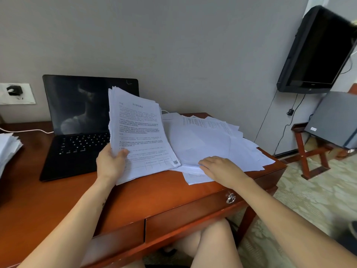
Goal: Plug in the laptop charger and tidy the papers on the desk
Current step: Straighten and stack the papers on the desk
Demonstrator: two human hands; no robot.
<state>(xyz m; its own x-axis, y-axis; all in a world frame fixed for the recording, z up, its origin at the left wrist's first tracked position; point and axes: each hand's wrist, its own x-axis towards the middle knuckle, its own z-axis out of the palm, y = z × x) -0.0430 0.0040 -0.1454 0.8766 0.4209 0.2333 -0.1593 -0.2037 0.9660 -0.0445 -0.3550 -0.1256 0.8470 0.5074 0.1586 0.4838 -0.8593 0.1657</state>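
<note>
My left hand point(111, 163) grips a thick stack of printed papers point(139, 132) by its lower left edge, tilted up off the wooden desk point(154, 194). My right hand point(222, 169) rests on a loose spread of white sheets point(212, 144) on the desk's right part, fingertips at the edge of the pile. An open black laptop point(77, 128) with a dark screen stands at the left, partly hidden by the held stack. A black charger plug point(14, 90) sits in the white wall socket, and a white cable point(27, 130) runs across the desk to the laptop.
Another paper pile point(8, 147) lies at the desk's left edge. A drawer with a metal ring pull point(230, 198) faces me. A wall-mounted TV point(316, 53) hangs at the right above a folding stand point(309, 151) bearing a grey box point(334, 118).
</note>
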